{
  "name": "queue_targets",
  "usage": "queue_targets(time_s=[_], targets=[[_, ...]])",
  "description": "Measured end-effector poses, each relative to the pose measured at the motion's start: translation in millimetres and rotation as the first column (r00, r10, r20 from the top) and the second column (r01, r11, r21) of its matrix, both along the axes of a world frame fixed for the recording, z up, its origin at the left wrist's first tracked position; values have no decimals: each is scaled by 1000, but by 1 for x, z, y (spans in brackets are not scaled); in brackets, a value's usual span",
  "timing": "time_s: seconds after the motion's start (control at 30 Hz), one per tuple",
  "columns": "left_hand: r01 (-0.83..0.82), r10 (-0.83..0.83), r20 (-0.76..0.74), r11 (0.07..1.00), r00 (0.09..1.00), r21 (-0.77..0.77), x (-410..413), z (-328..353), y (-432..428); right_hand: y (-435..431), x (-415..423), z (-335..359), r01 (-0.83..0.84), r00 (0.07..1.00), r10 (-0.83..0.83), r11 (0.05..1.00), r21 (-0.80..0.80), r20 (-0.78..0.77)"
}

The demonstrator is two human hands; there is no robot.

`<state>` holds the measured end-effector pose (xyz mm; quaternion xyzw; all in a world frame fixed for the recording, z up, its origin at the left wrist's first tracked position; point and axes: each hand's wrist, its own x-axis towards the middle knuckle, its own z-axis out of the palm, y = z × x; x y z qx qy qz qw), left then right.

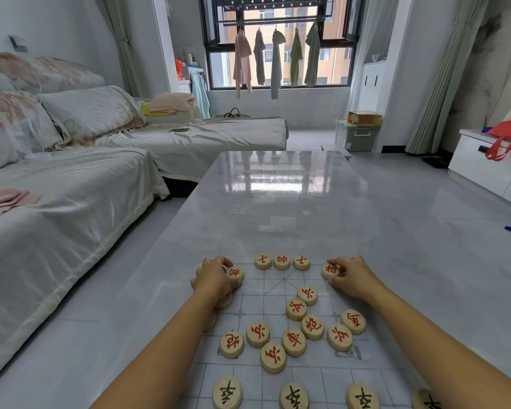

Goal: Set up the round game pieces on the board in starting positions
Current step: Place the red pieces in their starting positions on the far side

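Risk first at the left grip point(216, 280), curled round one red piece point(234, 273) at the far edge of the board point(257, 299), with spare pieces point(225, 301) seemingly tucked under the palm, likely to spill or knock the placed trio point(281, 261). Then the loose red cluster point(295, 335) mid-board, easily swept by either forearm. Right grip point(351, 277) pinched on a second red piece point(330, 270), liable to land off its crossing.

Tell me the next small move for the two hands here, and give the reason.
Likely nudge both held pieces away from you, into line with the far row of three, then let go. The left hand pinches the left red-marked piece and the right hand pinches the right red-marked piece; each sits slightly nearer than that row, flanking it, apart from its end pieces.
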<state>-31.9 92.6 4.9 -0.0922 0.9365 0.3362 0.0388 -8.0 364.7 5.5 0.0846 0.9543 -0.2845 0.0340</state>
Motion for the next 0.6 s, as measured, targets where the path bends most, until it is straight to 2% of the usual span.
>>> queue_targets(time_s=[0.07, 0.13, 0.23, 0.33, 0.5, 0.6], targets=[[13, -13, 34, 1000, 999, 17, -3, 1, -1, 0, -3, -1, 28, 999, -27, 999, -33, 22], [34, -36, 41, 997, 998, 66, -5, -1, -4, 1, -6, -4, 53, 998, -54, 998, -34, -23], [42, -44, 13, 992, 999, 118, -6, -4, -9, 0, -10, -6, 33, 995, -32, 999, -1, -98], [34, -33, -8, 990, 999, 140, -8, -4, -8, 1, -16, -4, 3, 994, -6, 1000, -25, -112], [-2, 2, -90, 1000, 996, 6, -14, -5, -1, 6, -18, -9, 1, 991, -13, 996, -88, -132], [-25, 26, -94, 1000, 995, 16, -19, -5, 2, 6, -17, -14, 10, 985, -26, 996, -89, -170]])
